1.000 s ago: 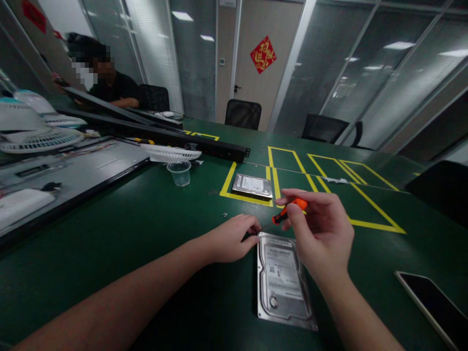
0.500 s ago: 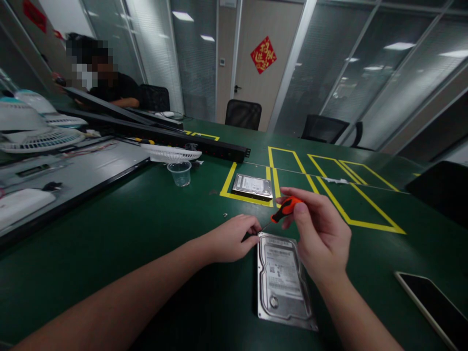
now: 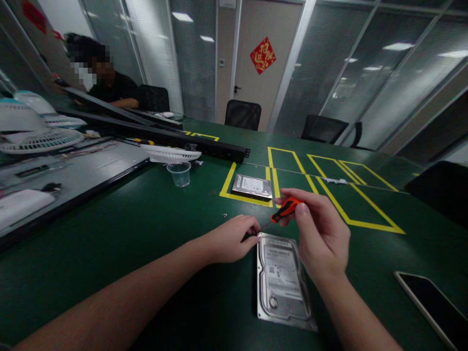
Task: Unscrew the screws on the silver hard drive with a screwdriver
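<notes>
A silver hard drive (image 3: 280,278) lies label up on the green table in front of me. My right hand (image 3: 321,234) is closed round the orange and black handle of a screwdriver (image 3: 287,208). The thin shaft slants down to the left, its tip at the drive's far left corner. At that same corner my left hand (image 3: 237,238) has thumb and fingers curled in a pinch; what is between them, if anything, is hidden. Small metal bits, probably screws (image 3: 224,215), lie beyond the left hand. A second hard drive (image 3: 252,186) rests inside a yellow-taped box.
A clear plastic cup (image 3: 179,174) and a white fan grille (image 3: 170,153) stand left. Behind them runs a long black bar (image 3: 219,149); a large flat panel (image 3: 91,165) lies far left. A phone (image 3: 431,307) is at right. Another person (image 3: 117,90) sits back left.
Hardly anything differs. The screwdriver handle in my right hand has turned slightly; both hands and the hard drive keep their places.
</notes>
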`<action>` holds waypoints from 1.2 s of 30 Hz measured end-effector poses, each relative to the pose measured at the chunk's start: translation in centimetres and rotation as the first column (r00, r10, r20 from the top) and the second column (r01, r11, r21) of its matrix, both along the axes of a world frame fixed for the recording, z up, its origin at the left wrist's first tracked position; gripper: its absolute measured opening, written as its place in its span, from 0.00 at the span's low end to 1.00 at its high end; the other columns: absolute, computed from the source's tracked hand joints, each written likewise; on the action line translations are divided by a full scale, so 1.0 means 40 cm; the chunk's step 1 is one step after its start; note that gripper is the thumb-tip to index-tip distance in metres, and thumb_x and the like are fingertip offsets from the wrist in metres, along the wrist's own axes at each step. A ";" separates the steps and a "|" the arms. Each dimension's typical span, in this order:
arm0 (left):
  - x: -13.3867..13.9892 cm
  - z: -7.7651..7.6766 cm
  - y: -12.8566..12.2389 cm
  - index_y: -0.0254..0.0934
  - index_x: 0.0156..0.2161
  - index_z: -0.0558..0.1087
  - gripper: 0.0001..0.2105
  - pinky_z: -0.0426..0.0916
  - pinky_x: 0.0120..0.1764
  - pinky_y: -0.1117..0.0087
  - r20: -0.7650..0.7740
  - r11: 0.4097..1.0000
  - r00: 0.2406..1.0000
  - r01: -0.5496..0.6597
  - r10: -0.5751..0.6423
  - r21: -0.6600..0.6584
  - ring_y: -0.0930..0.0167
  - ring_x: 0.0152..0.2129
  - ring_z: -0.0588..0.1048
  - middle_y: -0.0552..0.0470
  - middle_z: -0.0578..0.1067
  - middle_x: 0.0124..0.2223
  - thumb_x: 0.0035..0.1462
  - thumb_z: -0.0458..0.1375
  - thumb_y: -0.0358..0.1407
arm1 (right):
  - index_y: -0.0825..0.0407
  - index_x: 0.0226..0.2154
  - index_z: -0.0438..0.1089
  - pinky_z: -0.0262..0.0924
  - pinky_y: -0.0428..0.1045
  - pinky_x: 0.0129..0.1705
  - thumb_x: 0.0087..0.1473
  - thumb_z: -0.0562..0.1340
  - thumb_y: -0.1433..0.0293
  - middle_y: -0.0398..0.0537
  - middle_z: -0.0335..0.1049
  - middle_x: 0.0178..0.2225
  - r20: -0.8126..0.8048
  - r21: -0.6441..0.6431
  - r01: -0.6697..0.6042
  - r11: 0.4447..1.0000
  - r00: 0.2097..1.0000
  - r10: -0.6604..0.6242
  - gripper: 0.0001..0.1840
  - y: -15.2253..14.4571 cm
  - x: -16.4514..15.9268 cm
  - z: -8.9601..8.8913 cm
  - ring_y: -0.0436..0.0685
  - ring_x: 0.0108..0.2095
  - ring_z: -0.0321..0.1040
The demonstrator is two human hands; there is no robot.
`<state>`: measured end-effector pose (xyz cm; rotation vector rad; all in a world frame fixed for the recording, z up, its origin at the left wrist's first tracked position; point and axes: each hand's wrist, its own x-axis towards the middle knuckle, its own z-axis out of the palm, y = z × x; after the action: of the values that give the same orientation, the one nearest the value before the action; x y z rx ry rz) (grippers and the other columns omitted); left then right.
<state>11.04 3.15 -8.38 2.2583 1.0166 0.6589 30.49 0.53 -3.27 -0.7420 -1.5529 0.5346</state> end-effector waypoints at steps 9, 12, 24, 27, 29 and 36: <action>0.000 0.001 -0.002 0.36 0.47 0.74 0.05 0.71 0.49 0.61 0.013 1.000 1.000 0.000 0.000 -0.010 0.62 0.45 0.76 0.46 0.78 0.46 0.67 0.60 0.33 | 0.48 0.48 0.75 0.74 0.48 0.31 0.64 0.66 0.74 0.53 0.77 0.50 -0.018 0.060 0.077 0.995 0.997 -0.076 0.11 0.004 -0.008 0.003 0.59 0.47 0.78; 0.000 0.002 -0.002 0.36 0.46 0.74 0.05 0.71 0.49 0.60 0.001 1.000 1.000 -0.007 0.007 -0.024 0.62 0.45 0.76 0.46 0.78 0.46 0.67 0.60 0.33 | 0.47 0.46 0.73 0.76 0.49 0.32 0.61 0.68 0.74 0.51 0.77 0.49 -0.042 0.031 0.085 0.996 0.996 -0.084 0.12 0.006 -0.012 0.002 0.59 0.46 0.79; 0.001 0.009 -0.003 0.36 0.46 0.74 0.05 0.71 0.48 0.60 -0.008 1.000 1.000 -0.005 0.004 -0.017 0.61 0.45 0.76 0.46 0.78 0.45 0.66 0.60 0.32 | 0.49 0.53 0.76 0.72 0.51 0.32 0.70 0.59 0.71 0.52 0.78 0.48 -0.014 -0.002 -0.013 1.000 1.000 0.013 0.13 -0.002 0.000 0.003 0.54 0.35 0.76; 0.001 0.005 -0.003 0.36 0.46 0.74 0.05 0.71 0.49 0.60 -0.001 1.000 1.000 -0.007 0.007 -0.022 0.62 0.45 0.76 0.46 0.78 0.46 0.66 0.60 0.32 | 0.49 0.50 0.75 0.73 0.50 0.31 0.67 0.63 0.72 0.53 0.77 0.48 -0.001 0.028 0.049 0.998 0.999 -0.049 0.11 -0.001 -0.003 0.003 0.56 0.40 0.78; 0.001 0.002 -0.002 0.36 0.46 0.74 0.05 0.71 0.49 0.61 0.001 1.000 1.000 -0.006 0.006 -0.019 0.62 0.45 0.77 0.46 0.78 0.46 0.67 0.60 0.33 | 0.48 0.47 0.74 0.75 0.49 0.33 0.64 0.65 0.73 0.53 0.77 0.49 -0.018 0.053 0.077 0.996 0.997 -0.076 0.09 0.000 -0.006 0.002 0.58 0.45 0.78; 0.003 0.007 -0.002 0.36 0.46 0.74 0.05 0.72 0.48 0.60 0.000 1.000 1.000 -0.014 0.014 -0.024 0.62 0.44 0.77 0.45 0.78 0.46 0.66 0.60 0.32 | 0.47 0.48 0.74 0.75 0.48 0.31 0.63 0.67 0.73 0.50 0.79 0.46 -0.017 0.026 0.090 0.996 0.996 -0.090 0.11 0.000 -0.010 0.004 0.57 0.43 0.80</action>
<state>11.17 3.05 -8.12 2.2327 1.0349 0.6501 30.07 0.53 -3.12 -0.7814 -1.5019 0.4511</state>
